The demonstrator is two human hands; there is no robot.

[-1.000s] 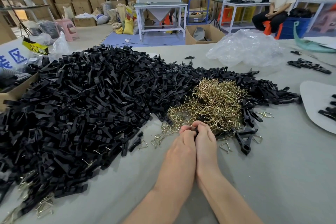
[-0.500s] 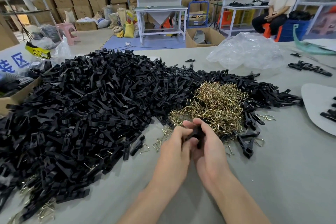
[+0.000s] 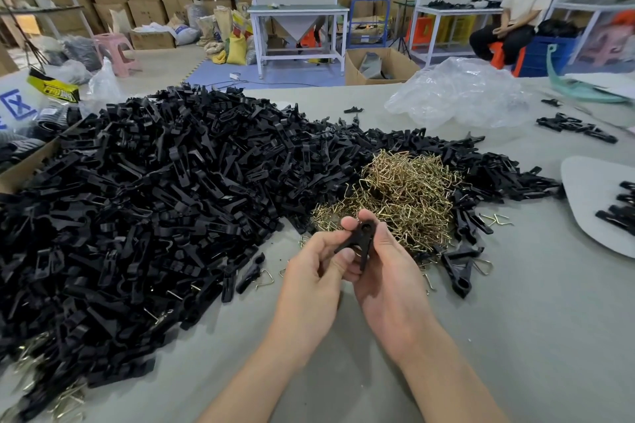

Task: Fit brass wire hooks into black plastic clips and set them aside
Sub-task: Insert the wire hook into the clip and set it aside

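Observation:
Both hands hold one black plastic clip [image 3: 357,240] above the grey table, just in front of the heap of brass wire hooks [image 3: 402,196]. My left hand [image 3: 314,273] pinches the clip's lower left arm between thumb and fingers. My right hand [image 3: 388,268] grips its upper end and right arm. The clip's two arms spread downward in a V. No hook is visible in it. A very large pile of black clips [image 3: 144,213] covers the table's left and middle.
Loose clips [image 3: 458,268] and single hooks [image 3: 264,280] lie around the hands. A clear plastic bag [image 3: 460,96] sits at the back right, a pale board [image 3: 591,203] with clips at the right edge, a cardboard box [image 3: 27,165] at far left. A person sits in the background.
My hands have drawn back from the hook heap and lifted toward me. They were pressed together low on the table; now they are apart, with the black clip showing between them.

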